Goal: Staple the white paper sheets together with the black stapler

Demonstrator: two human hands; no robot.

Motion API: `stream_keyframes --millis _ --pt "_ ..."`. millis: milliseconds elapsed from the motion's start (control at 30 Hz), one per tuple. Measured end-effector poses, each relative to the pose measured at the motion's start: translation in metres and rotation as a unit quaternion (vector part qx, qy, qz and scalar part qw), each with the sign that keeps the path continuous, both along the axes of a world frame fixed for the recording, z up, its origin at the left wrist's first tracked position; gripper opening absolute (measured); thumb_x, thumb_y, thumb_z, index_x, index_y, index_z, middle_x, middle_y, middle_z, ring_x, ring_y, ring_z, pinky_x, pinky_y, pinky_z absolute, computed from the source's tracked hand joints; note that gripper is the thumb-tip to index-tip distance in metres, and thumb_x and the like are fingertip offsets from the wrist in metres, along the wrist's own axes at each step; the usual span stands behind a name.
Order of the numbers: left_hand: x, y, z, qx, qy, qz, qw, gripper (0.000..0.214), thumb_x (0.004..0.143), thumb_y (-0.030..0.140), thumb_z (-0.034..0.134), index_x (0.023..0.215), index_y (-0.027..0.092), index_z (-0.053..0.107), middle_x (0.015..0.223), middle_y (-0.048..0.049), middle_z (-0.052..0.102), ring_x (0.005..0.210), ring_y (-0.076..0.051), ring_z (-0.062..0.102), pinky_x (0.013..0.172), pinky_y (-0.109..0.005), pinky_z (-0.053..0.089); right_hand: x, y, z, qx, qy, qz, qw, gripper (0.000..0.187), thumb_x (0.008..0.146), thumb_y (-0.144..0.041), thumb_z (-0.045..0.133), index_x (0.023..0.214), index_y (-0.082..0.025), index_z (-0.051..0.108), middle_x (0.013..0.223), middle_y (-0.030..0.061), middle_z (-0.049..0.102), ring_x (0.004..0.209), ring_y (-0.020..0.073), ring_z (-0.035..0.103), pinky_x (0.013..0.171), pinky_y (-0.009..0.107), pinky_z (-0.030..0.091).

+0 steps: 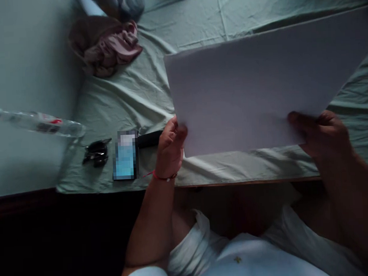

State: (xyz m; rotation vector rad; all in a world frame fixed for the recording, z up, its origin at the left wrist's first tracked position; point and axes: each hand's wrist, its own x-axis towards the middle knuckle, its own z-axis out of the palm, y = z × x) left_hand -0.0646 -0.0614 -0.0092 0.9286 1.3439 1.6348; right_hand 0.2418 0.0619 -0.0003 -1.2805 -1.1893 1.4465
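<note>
A large white sheet of paper is held up above a bed covered in a pale green sheet. My left hand pinches the paper's lower left corner, with a red thread around the wrist. My right hand grips the paper's lower right edge, thumb on top. Both hands are closed on the sheet.
On the bed's near left lie a phone, a bunch of keys and a dark slim object. A clear plastic bottle juts in from the left. Crumpled pink cloth lies at the far left by the wall.
</note>
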Motion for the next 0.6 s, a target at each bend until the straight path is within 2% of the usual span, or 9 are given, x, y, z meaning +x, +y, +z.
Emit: stream_keyframes --millis 100,200,267,367,467,533,600 --pt "0.003 0.006 -0.006 -0.023 0.003 0.042 0.999 0.033 0.076 0.047 0.089 0.091 0.022 0.075 0.082 -0.0004 0.071 0.079 -0.014 0.067 0.075 -0.026 0.054 0.000 0.002 -0.004 0.010 -0.002 0.012 1.000 0.024 0.064 -0.035 0.072 0.075 -0.019 0.059 0.077 -0.0017 0.053 0.062 0.0066 0.046 0.061 0.023 0.039" --pt "0.007 0.010 -0.015 -0.071 0.015 0.072 0.995 0.039 0.075 0.056 0.087 0.079 0.020 0.072 0.067 0.0020 0.064 0.061 -0.010 0.057 0.059 -0.022 0.049 -0.003 0.003 -0.011 0.031 -0.011 0.020 0.999 0.027 0.068 -0.037 0.069 0.087 -0.020 0.061 0.080 -0.0011 0.054 0.063 0.0063 0.046 0.061 0.022 0.038" --pt "0.010 0.013 -0.018 -0.098 0.000 0.066 0.993 0.045 0.076 0.061 0.084 0.073 0.019 0.068 0.062 0.0025 0.059 0.056 -0.009 0.052 0.052 -0.021 0.044 -0.005 0.004 -0.013 0.047 -0.023 0.018 0.998 0.026 0.070 -0.037 0.067 0.089 -0.019 0.061 0.079 -0.0011 0.053 0.062 0.0059 0.044 0.060 0.022 0.037" --pt "0.013 0.015 -0.013 -0.116 -0.043 0.030 0.992 0.047 0.075 0.064 0.083 0.075 0.019 0.067 0.061 0.0027 0.057 0.055 -0.009 0.051 0.048 -0.021 0.042 -0.005 0.006 -0.013 0.070 -0.037 0.004 0.997 0.024 0.074 -0.036 0.064 0.091 -0.020 0.061 0.079 -0.0015 0.052 0.064 0.0060 0.044 0.062 0.022 0.037" --pt "0.013 0.014 -0.003 -0.157 -0.045 -0.013 0.987 0.049 0.062 0.056 0.094 0.082 0.019 0.069 0.065 0.0027 0.060 0.054 -0.008 0.051 0.043 -0.019 0.039 -0.003 0.008 -0.010 0.093 -0.049 -0.020 0.994 0.019 0.076 -0.034 0.062 0.088 -0.020 0.060 0.078 -0.0021 0.050 0.064 0.0057 0.043 0.064 0.022 0.036" --pt "0.013 0.014 0.002 -0.204 -0.024 -0.019 0.979 0.050 0.059 0.055 0.096 0.077 0.018 0.067 0.061 0.0041 0.057 0.048 -0.006 0.045 0.039 -0.018 0.034 -0.003 0.009 -0.007 0.107 -0.063 -0.031 0.992 0.017 0.077 -0.034 0.060 0.084 -0.019 0.059 0.075 -0.0025 0.048 0.063 0.0053 0.040 0.062 0.021 0.034" --pt "0.012 0.013 0.004 -0.237 -0.011 -0.010 0.971 0.053 0.061 0.059 0.093 0.067 0.018 0.060 0.055 0.0056 0.050 0.043 -0.005 0.038 0.035 -0.019 0.028 -0.003 0.009 -0.005 0.116 -0.084 -0.038 0.989 0.017 0.078 -0.034 0.059 0.082 -0.018 0.058 0.072 -0.0028 0.045 0.061 0.0049 0.038 0.059 0.021 0.033"
